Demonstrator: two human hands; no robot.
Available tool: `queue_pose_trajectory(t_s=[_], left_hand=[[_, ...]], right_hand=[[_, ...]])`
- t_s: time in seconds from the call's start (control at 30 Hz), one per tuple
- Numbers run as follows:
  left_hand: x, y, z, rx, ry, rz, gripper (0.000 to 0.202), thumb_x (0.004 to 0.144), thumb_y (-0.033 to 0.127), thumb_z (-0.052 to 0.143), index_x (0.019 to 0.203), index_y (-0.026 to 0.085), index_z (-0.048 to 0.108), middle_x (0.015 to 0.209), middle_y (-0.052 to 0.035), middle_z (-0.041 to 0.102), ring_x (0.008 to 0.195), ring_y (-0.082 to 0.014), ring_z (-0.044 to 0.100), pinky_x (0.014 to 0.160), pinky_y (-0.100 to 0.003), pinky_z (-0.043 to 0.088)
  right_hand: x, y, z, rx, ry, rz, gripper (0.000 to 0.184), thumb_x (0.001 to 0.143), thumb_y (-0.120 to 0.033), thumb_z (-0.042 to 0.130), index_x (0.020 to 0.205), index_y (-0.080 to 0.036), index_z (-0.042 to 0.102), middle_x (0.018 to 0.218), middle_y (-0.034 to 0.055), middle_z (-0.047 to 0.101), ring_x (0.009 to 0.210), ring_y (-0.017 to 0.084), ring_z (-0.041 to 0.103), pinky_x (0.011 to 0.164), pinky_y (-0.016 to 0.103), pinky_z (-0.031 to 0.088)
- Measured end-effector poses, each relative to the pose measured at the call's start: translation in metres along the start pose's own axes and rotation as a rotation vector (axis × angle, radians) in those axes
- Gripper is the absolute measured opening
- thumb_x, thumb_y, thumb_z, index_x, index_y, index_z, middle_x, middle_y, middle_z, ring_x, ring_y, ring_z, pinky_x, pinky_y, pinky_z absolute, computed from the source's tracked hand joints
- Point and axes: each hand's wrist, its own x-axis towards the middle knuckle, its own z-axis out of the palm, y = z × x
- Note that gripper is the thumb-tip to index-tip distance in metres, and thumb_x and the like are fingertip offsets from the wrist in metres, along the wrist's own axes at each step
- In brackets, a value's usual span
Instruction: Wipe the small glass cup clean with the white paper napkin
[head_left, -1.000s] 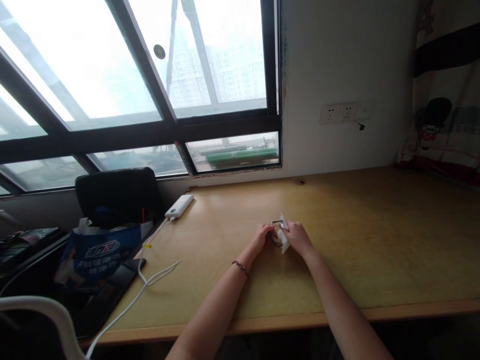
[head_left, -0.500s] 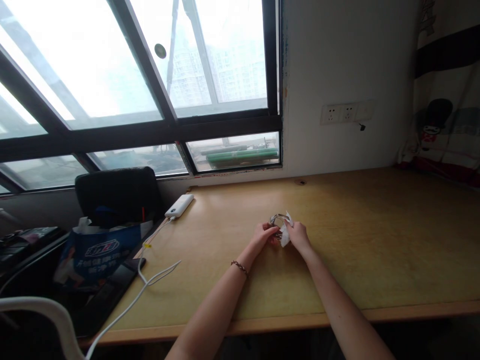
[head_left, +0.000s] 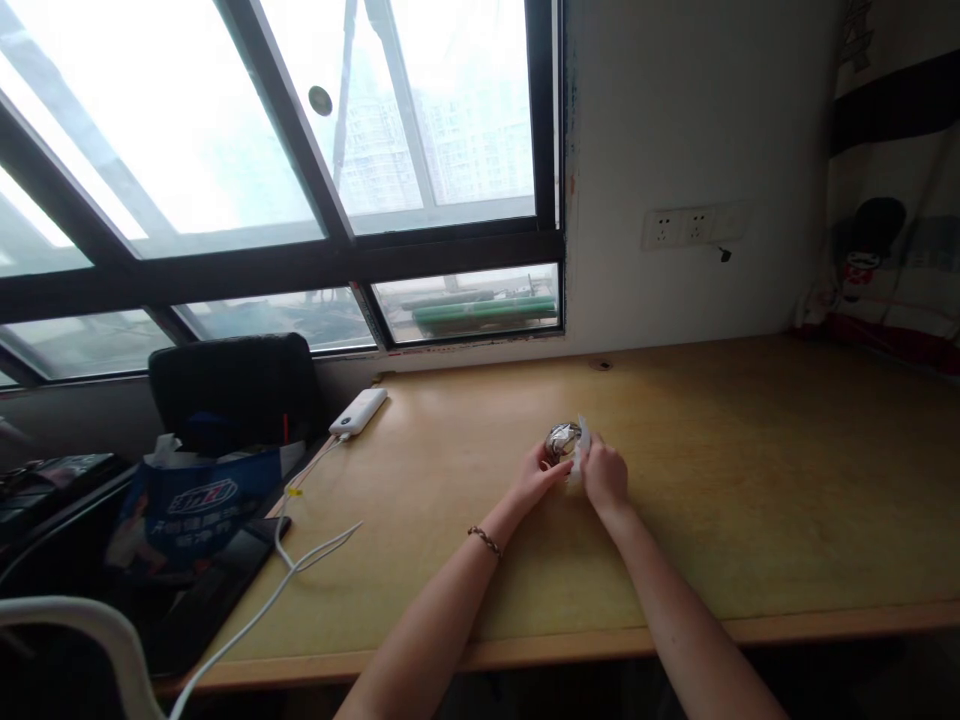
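Above the wooden desk, near its middle, my left hand [head_left: 541, 474] is closed on a small round, shiny, silvery thing [head_left: 561, 438]. It has a ring-like outline with dark and bright bands, and its exact kind is too small to make out. My right hand [head_left: 606, 474] is closed on a thin white tissue [head_left: 581, 446], which lies against the right side of the shiny thing. Fingers hide the lower part of both. A braided bracelet [head_left: 485, 541] circles my left wrist.
A white power bank [head_left: 359, 411] lies at the desk's [head_left: 750, 480] left edge, a white cable [head_left: 300, 562] running from it. Further left are a black chair [head_left: 236, 385] and a blue bag [head_left: 202, 510]. Wall sockets [head_left: 679, 228] sit above the desk's back edge.
The shiny thing has turned in my left hand, so its bright rounded side shows more. My right hand has moved slightly right and rolled over, with the tissue now more upright.
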Motion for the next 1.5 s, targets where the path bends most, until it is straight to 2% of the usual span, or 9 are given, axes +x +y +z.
queue_pose_trajectory(t_s=[0.2,0.4,0.53,0.8,0.93,1.1,1.2,1.3,1.5], left_hand=[[-0.001,0.000,0.002,-0.071,0.048,-0.020,0.038,0.066,0.037,0.061,0.092,0.012,0.051,0.081,-0.0074,0.062,0.049,-0.0074,0.048,0.043,-0.019,0.036],[-0.001,-0.006,0.011,-0.205,0.022,-0.048,0.039,0.061,0.033,0.066,0.088,0.014,0.045,0.096,-0.0088,0.058,0.057,-0.0091,0.053,0.047,-0.021,0.042],[0.000,-0.009,0.013,-0.193,0.035,-0.059,0.045,0.057,0.032,0.069,0.091,0.015,0.043,0.083,-0.0041,0.058,0.061,-0.0108,0.055,0.053,-0.022,0.044],[-0.001,-0.001,0.006,0.187,0.127,0.061,0.036,0.063,0.031,0.063,0.094,0.015,0.051,0.082,-0.0033,0.056,0.063,-0.0098,0.050,0.052,-0.019,0.038],[-0.004,0.003,0.003,0.213,0.097,0.086,0.034,0.065,0.028,0.061,0.095,0.015,0.050,0.073,-0.0009,0.054,0.055,-0.0067,0.045,0.049,-0.018,0.035],[-0.002,0.000,0.006,0.003,0.117,-0.016,0.029,0.065,0.033,0.060,0.083,0.015,0.046,0.080,-0.0031,0.055,0.054,-0.0067,0.049,0.046,-0.018,0.038],[-0.001,-0.003,0.008,-0.097,0.141,-0.059,0.032,0.062,0.033,0.063,0.080,0.015,0.044,0.085,-0.0039,0.055,0.054,-0.0066,0.051,0.049,-0.020,0.042],[0.000,-0.006,0.008,-0.141,0.158,-0.100,0.036,0.060,0.033,0.066,0.080,0.015,0.043,0.090,-0.0045,0.055,0.058,-0.0074,0.054,0.052,-0.021,0.044],[0.002,-0.009,0.008,-0.109,0.061,-0.063,0.038,0.059,0.030,0.067,0.082,0.015,0.041,0.083,-0.0029,0.058,0.064,-0.0105,0.056,0.054,-0.021,0.045]], right_hand=[[-0.005,-0.001,-0.008,-0.009,0.069,-0.182,0.025,0.077,-0.020,0.044,0.100,-0.019,0.053,0.080,0.0062,0.064,0.067,0.016,0.059,0.054,0.021,0.031],[0.011,0.006,0.010,0.284,-0.089,0.062,0.025,0.078,-0.031,0.043,0.079,-0.015,0.063,0.072,0.0093,0.066,0.064,0.016,0.058,0.052,0.020,0.034],[0.017,0.008,0.020,0.477,-0.241,0.226,0.036,0.078,-0.037,0.040,0.075,-0.011,0.064,0.066,0.0102,0.065,0.054,0.015,0.057,0.046,0.021,0.035],[0.002,0.003,-0.001,-0.013,-0.025,0.023,0.022,0.076,-0.019,0.045,0.094,-0.018,0.057,0.075,0.0083,0.064,0.067,0.017,0.059,0.055,0.022,0.033],[-0.001,0.001,-0.009,-0.042,0.004,-0.066,0.022,0.078,-0.017,0.044,0.095,-0.020,0.056,0.077,0.0074,0.064,0.067,0.016,0.058,0.055,0.022,0.030],[0.008,0.006,-0.002,0.145,-0.017,0.049,0.024,0.079,-0.029,0.043,0.088,-0.016,0.061,0.073,0.0098,0.065,0.065,0.016,0.058,0.052,0.022,0.032],[0.015,0.010,0.011,0.369,-0.136,0.166,0.036,0.077,-0.038,0.042,0.070,-0.012,0.064,0.064,0.0108,0.064,0.056,0.016,0.057,0.047,0.021,0.033],[0.019,0.012,0.023,0.567,-0.268,0.300,0.041,0.077,-0.042,0.040,0.070,-0.009,0.064,0.057,0.0090,0.063,0.046,0.014,0.055,0.040,0.020,0.034],[0.015,0.012,0.018,0.441,-0.195,0.292,0.029,0.075,-0.034,0.046,0.075,-0.011,0.064,0.072,0.0136,0.065,0.063,0.018,0.059,0.049,0.022,0.037]])
